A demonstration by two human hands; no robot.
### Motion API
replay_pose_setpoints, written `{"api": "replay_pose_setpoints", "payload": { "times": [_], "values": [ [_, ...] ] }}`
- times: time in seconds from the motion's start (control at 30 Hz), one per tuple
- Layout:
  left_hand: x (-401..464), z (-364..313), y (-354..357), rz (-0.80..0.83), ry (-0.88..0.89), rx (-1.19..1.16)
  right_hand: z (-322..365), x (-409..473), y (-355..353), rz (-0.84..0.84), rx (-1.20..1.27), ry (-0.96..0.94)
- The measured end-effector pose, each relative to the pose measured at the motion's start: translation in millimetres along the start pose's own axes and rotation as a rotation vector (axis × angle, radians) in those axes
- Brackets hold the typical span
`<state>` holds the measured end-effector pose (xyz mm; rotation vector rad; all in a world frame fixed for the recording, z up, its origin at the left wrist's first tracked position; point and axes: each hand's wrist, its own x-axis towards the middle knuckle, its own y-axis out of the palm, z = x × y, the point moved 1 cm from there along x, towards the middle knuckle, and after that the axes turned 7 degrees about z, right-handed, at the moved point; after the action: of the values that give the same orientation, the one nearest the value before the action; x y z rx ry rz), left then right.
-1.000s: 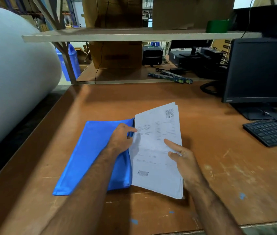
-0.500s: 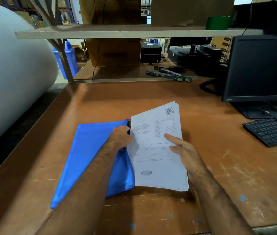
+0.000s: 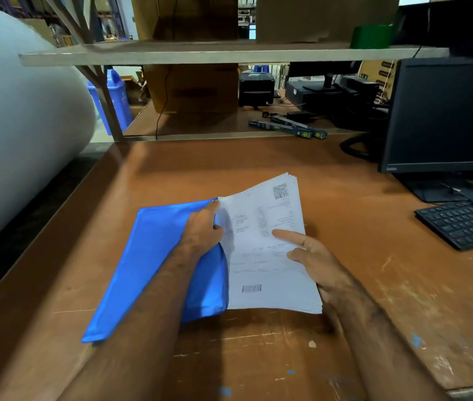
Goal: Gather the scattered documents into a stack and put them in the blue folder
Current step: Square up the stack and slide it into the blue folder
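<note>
A blue folder (image 3: 145, 264) lies on the brown table (image 3: 258, 157), its open edge facing right. A stack of white printed documents (image 3: 261, 267) sticks out of that opening, its left edge inside the folder. My left hand (image 3: 204, 230) grips the folder's upper flap at the opening, fingers curled over its edge. My right hand (image 3: 313, 256) holds the stack at its right side, the thumb on top of the sheets and the other fingers underneath, out of sight.
A black monitor (image 3: 446, 117) and black keyboard (image 3: 467, 224) stand at the right. A large white roll (image 3: 18, 125) fills the left side. A shelf (image 3: 215, 53) spans the back, with boxes, printers and cables behind it.
The stack has slid left, a little deeper into the folder, pushed by my right hand. My left hand keeps hold of the folder's flap.
</note>
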<state>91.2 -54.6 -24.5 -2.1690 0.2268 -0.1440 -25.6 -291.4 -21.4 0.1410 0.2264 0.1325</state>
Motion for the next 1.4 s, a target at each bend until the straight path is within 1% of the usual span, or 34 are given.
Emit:
{"api": "replay_pose_setpoints", "payload": {
  "times": [0.1,0.2,0.3,0.4,0.5,0.7,0.77,0.83,0.93,1.0,1.07,1.17,1.27,1.4],
  "values": [
    [-3,1,1,-0.021,0.026,0.004,-4,4,-3,0.009,-0.008,0.023],
    [-2,5,3,0.024,-0.033,0.053,-9,4,-6,-0.006,-0.038,0.0],
    [2,7,3,0.038,-0.077,0.048,-11,2,-6,-0.028,-0.053,-0.014],
    [6,2,7,0.025,-0.006,0.019,-9,3,-4,-0.031,-0.053,0.017],
    [6,-5,10,0.025,0.027,0.047,-9,8,-5,-0.026,0.014,0.049],
    [0,-10,9,0.085,0.099,0.132,-10,8,-6,-0.012,0.05,0.06],
    [1,-13,9,0.147,0.068,0.221,-11,6,-6,-0.008,0.051,0.058],
    [5,-10,9,0.196,-0.034,0.279,-13,5,-8,-0.005,0.037,0.052],
    [8,-4,5,0.214,-0.201,0.189,-16,4,-10,0.0,0.014,0.057],
    [9,-2,5,0.201,-0.221,0.158,-17,5,-12,0.01,-0.023,0.075],
    [11,-3,5,0.172,-0.192,0.151,-18,8,-13,0.025,-0.023,0.09],
    [16,-10,7,0.14,-0.112,0.216,-15,11,-9,0.048,0.047,0.108],
    [14,-19,14,0.188,-0.026,0.286,-12,12,-6,0.062,0.055,0.115],
    [13,-12,16,0.2,0.025,0.319,-12,12,-6,0.048,0.043,0.119]
  ]
}}
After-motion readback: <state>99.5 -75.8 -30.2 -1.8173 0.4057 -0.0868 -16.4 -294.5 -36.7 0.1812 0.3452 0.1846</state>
